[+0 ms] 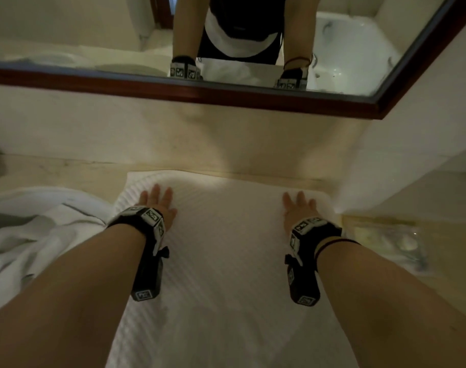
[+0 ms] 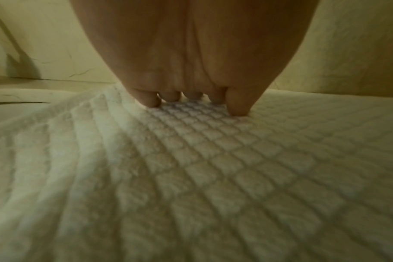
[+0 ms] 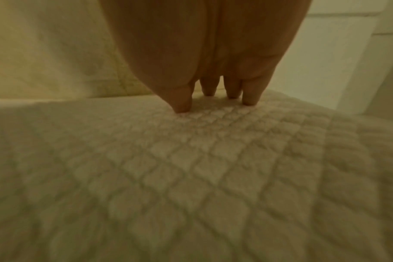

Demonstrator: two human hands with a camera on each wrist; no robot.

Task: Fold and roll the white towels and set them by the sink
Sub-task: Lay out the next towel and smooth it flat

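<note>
A white waffle-weave towel [image 1: 221, 248] lies flat on the beige counter, its far edge close to the wall. My left hand [image 1: 156, 201] rests palm down near the towel's far left corner, fingers straight. My right hand [image 1: 298, 207] lies flat the same way near the far right corner. The left wrist view shows the fingertips [image 2: 149, 102] pressing into the towel [image 2: 191, 177]. In the right wrist view the fingertips [image 3: 182, 104] touch the weave of the towel [image 3: 191, 168] too. Neither hand grips anything.
A second white towel [image 1: 32, 229] lies crumpled at the left. A wood-framed mirror [image 1: 200, 94] hangs on the wall ahead. The counter [image 1: 54, 173] runs left; a side wall [image 1: 412, 160] closes the right, with a clear wrapped item [image 1: 391, 243] below it.
</note>
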